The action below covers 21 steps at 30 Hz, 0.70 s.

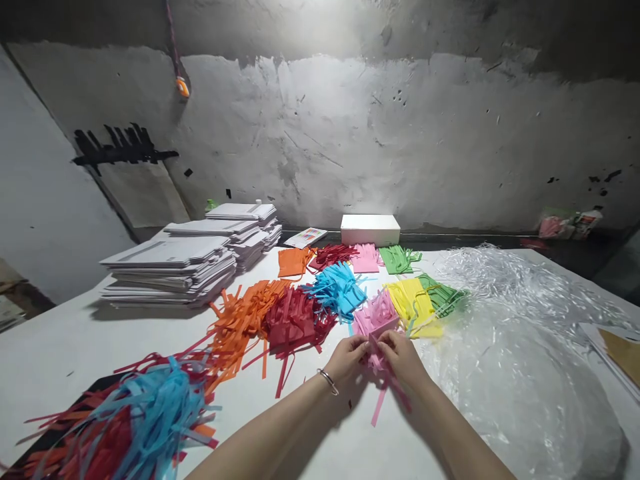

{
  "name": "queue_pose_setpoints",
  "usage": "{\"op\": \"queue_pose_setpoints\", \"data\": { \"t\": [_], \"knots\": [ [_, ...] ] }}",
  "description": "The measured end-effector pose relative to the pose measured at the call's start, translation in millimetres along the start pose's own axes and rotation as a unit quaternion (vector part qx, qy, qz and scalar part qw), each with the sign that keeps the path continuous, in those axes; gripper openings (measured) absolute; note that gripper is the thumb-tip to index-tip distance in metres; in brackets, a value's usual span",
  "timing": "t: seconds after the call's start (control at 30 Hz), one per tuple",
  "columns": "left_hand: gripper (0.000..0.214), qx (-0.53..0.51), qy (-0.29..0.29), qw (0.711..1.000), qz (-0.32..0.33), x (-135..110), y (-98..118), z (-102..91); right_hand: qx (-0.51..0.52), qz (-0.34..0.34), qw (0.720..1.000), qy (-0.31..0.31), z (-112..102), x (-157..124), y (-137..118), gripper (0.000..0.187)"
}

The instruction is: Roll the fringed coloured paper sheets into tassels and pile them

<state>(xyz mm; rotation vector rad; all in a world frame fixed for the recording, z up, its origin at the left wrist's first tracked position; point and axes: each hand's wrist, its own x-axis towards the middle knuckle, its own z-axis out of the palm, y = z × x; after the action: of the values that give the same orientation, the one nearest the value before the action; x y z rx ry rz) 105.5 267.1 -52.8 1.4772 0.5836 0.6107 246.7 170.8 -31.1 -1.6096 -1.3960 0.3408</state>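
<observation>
Both hands meet at a pink fringed piece (379, 365), its loose strips dangling over the white table. My left hand (347, 359), a bracelet (327, 381) on its wrist, pinches one side. My right hand (400, 357) pinches the other side, close by. Just beyond the fingers lies a pile of pink fringe (375, 312). Around it are yellow fringed sheets (411, 303), a blue fringe bundle (337, 290) and dark red fringe (293, 323). Orange strips (249, 313) spread farther left.
Stacked flat white cartons (167, 267) stand at the left. A heap of blue and red strips (155, 407) fills the near left. Clear plastic bags (535, 380) and shiny white shreds (510, 273) cover the right. A white box (370, 230) sits against the wall.
</observation>
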Motion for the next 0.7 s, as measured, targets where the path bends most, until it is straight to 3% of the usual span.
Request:
{"op": "queue_pose_setpoints", "data": {
  "t": [0.37, 0.53, 0.7],
  "knots": [
    [0.035, 0.028, 0.024, 0.999, 0.032, 11, -7, -1.7, -0.123, -0.12, 0.985, 0.01, 7, -3, 7, 0.019],
    [0.034, 0.02, 0.024, 0.999, 0.031, 13, -8, -2.1, -0.173, -0.122, 0.976, 0.047, 11, -5, 6, 0.017],
    [0.034, 0.007, 0.013, 1.0, 0.017, 11, -5, -2.4, -0.185, -0.121, 0.975, 0.033, 14, -4, 6, 0.018]
  ]
}}
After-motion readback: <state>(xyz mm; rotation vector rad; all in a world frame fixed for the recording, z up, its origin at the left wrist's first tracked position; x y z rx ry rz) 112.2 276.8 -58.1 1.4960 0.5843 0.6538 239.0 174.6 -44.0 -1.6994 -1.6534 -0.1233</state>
